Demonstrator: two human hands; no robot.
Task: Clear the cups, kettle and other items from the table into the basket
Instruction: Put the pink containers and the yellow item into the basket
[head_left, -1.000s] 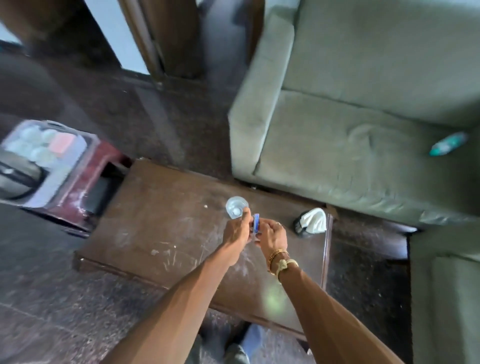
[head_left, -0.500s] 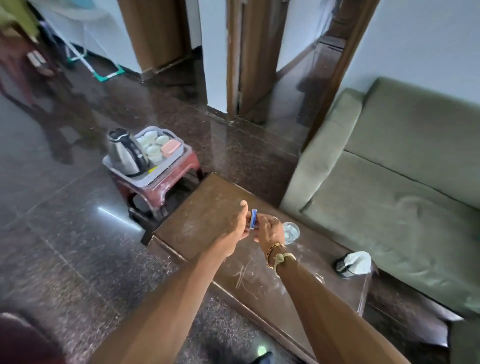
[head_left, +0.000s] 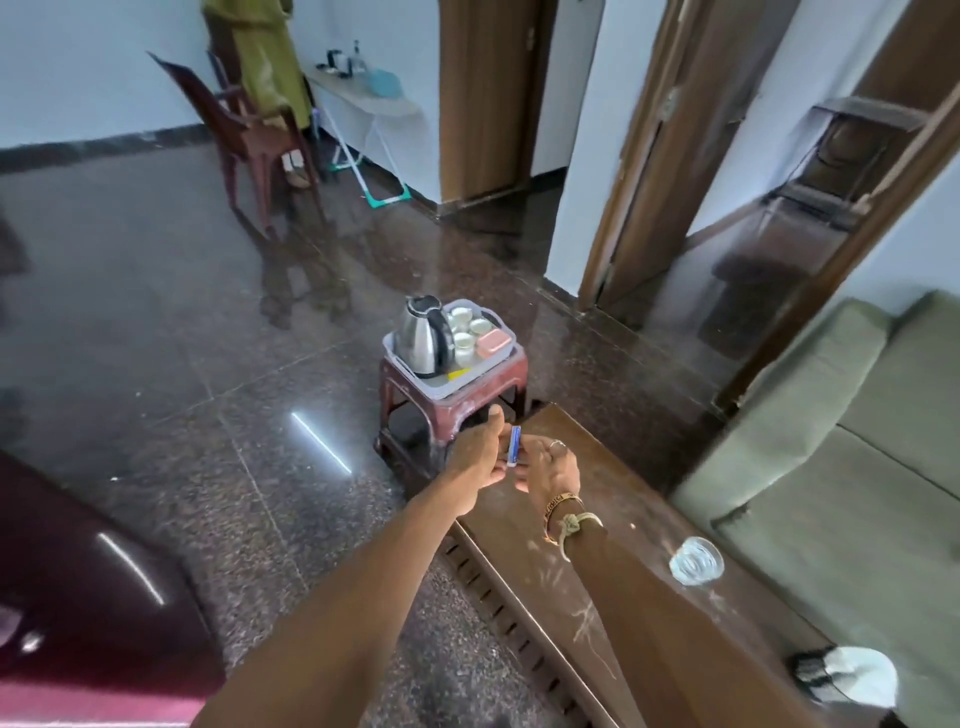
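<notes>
My left hand (head_left: 477, 457) and my right hand (head_left: 550, 467) meet over the far end of the brown wooden table (head_left: 613, 551), pinching a small blue and white item (head_left: 514, 446) between them. Beyond them a grey basket (head_left: 444, 382) rests on a red plastic stool (head_left: 457, 410). It holds a steel kettle (head_left: 423, 335), several pale cups (head_left: 465, 327) and a pink box (head_left: 493, 344). A clear glass (head_left: 696, 560) stands on the table to my right. A black and white holder with tissue (head_left: 847, 675) sits near the table's close end.
A green sofa (head_left: 831, 467) runs along the table's right side. Polished dark stone floor (head_left: 182, 364) spreads to the left. A dark red chair (head_left: 249, 140) and a white side table (head_left: 363, 104) stand at the far wall. A maroon object (head_left: 78, 597) is at lower left.
My view has swung up and left, from looking down at the table to facing the stool and basket. Both hands keep hold of the blue item and have moved away from the glass.
</notes>
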